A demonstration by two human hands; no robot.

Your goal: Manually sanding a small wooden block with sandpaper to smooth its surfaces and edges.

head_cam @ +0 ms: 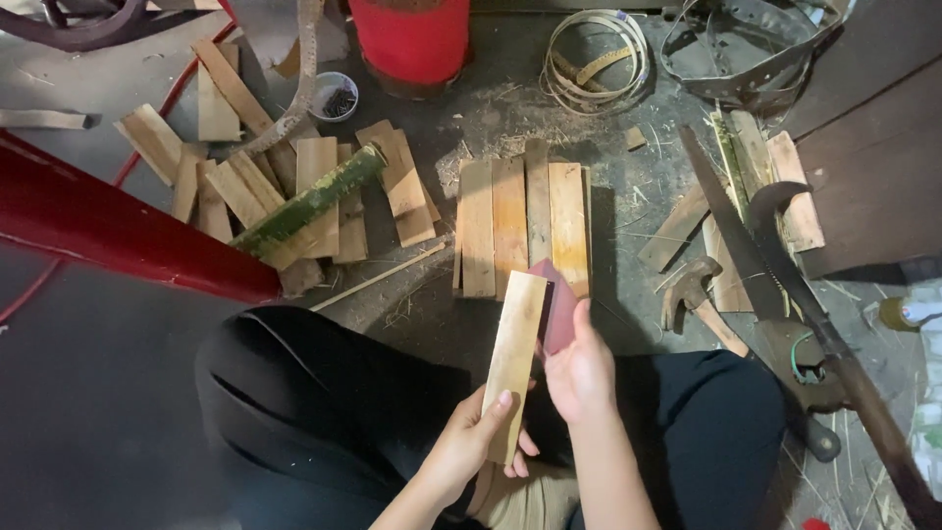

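A pale wooden slat (pixel 515 358) is held upright over the lap, its lower end clamped in the left hand (pixel 469 442). A small reddish sanding block (pixel 556 306) is gripped by the right hand (pixel 581 371), pressed against the slat's right edge.

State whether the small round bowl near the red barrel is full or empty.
Neither full nor empty: the small round bowl stands upright on the floor with a small pile of dark bits in its bottom. What those bits are cannot be told.
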